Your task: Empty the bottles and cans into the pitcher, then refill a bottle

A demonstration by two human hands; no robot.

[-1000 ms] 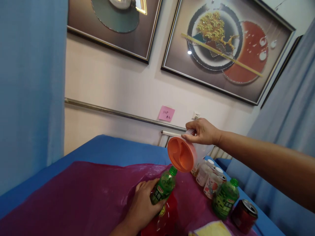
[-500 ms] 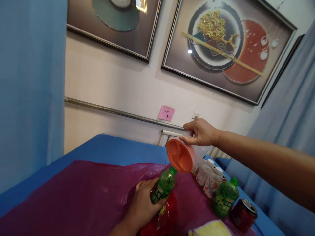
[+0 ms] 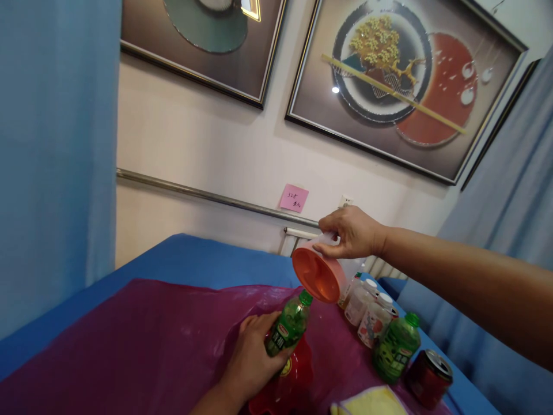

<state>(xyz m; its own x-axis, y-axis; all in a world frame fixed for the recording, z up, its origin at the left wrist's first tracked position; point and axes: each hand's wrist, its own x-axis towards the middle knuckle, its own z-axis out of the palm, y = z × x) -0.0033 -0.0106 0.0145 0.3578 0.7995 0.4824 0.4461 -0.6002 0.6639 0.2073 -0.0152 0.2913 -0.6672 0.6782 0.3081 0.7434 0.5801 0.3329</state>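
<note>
My left hand (image 3: 254,360) is wrapped round a green plastic bottle (image 3: 291,323), which leans slightly to the right above a red dish (image 3: 298,374). Above and to the right, my right hand (image 3: 352,230) grips the handle of a pitcher with an orange lid (image 3: 317,274). The pitcher is tipped so that its lid faces me, its rim close to the bottle's green neck. Whether any liquid runs between them I cannot make out. Most of the pitcher's clear body is hidden behind the lid and my hand.
On the right of the purple sheet (image 3: 151,346) stand several clear bottles (image 3: 374,323), another green bottle (image 3: 395,349) and a dark red can (image 3: 430,377). A yellow cloth (image 3: 371,403) lies at the front. Behind are a metal rail (image 3: 216,199) and the wall.
The pitcher is tipped a little further, its lid now seen more slantwise. My left hand and the green bottle have barely moved, and the view has shifted slightly.
</note>
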